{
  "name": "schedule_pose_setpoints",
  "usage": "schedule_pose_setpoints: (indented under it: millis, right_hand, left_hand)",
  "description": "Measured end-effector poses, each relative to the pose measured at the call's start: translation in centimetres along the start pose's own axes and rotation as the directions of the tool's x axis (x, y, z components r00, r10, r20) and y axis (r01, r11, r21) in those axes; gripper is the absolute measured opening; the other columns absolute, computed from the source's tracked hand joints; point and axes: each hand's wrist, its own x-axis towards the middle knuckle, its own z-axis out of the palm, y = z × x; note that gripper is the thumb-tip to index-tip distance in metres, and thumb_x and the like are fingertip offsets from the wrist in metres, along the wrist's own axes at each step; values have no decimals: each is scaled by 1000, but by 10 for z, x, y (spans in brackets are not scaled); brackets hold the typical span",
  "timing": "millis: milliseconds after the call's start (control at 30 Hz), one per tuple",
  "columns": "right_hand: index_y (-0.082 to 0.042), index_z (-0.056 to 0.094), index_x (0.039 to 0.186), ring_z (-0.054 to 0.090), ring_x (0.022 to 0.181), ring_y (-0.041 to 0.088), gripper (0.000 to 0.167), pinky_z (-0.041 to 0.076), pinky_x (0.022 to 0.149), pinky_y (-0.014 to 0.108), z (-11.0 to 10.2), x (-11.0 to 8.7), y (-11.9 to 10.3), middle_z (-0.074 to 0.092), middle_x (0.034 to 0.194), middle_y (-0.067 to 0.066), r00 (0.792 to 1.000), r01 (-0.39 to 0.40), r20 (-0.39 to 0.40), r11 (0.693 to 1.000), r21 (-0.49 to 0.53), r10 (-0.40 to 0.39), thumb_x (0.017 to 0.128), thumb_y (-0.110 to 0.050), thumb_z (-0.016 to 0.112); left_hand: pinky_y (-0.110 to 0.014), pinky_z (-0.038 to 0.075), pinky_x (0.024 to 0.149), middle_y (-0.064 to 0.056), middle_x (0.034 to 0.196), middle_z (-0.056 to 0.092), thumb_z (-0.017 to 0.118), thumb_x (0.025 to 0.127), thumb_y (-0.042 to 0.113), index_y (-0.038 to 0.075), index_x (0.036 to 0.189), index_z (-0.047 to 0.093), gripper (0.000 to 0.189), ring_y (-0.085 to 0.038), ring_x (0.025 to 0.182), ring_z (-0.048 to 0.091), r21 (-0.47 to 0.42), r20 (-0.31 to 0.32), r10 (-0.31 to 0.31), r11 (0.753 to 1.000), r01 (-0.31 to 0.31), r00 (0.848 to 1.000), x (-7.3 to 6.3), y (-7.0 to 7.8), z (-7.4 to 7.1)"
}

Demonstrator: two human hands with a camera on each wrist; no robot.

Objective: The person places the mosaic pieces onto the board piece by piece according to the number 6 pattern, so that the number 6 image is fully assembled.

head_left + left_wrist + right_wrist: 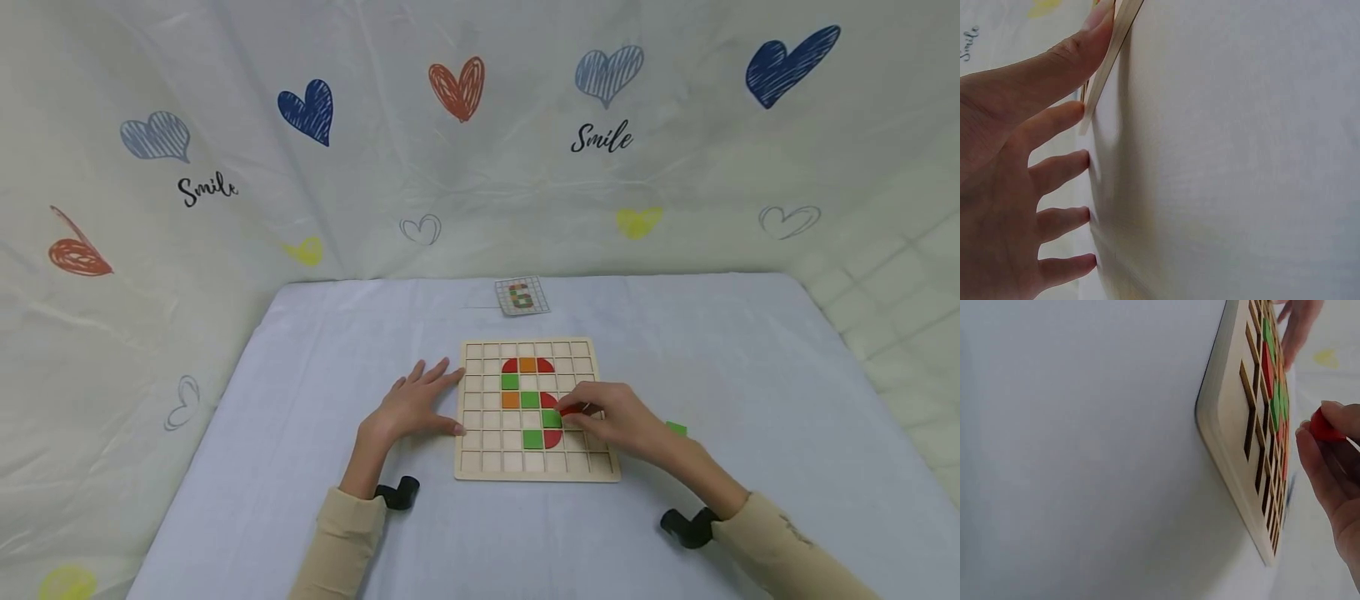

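A wooden grid board (495, 465) lies on the table, with red, orange and green tiles set in several of its squares. My left hand (414, 406) has its fingers spread at the board's left edge; the thumb rests on the rim and the other fingertips reach down to the cloth. Between thumb and fingers, my right hand (617, 417) pinches a red tile (1322, 427) above the board's right half. Just left of that hand, a green tile (551, 419) sits in the grid between two red rounded tiles.
Behind the board lies a small pattern card (522, 296) showing a coloured figure on a grid. A loose green tile (677, 428) is on the white cloth (360, 333) at the right, partly hidden by the right forearm. A printed curtain (510, 167) hangs behind the table.
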Motion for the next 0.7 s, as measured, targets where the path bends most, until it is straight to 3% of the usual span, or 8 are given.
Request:
schedule_pose_setpoints:
  millis: [367, 700]
  right_hand:
    - [-7, 74, 103, 70, 86, 9, 14, 60, 77, 21, 16, 18, -10, 75, 97, -1, 997, -57, 63, 997, 43, 54, 90, -3, 77]
    - [-6, 76, 106, 68, 87, 6, 15, 60, 78, 22, 28, 31, -17, 77, 97, -2, 995, -47, 97, 995, 87, 38, 91, -6, 77]
  left_hand:
    - [-65, 15, 125, -5, 172, 21, 86, 80, 49, 27, 161, 37, 97, -41, 160, 7, -16, -3, 12, 1000, -12, 1000, -1, 0, -1]
    - [-65, 15, 125, -5, 172, 22, 86, 80, 49, 27, 161, 38, 97, -41, 160, 8, -17, -6, 17, 1000, -18, 1000, -2, -1, -2]
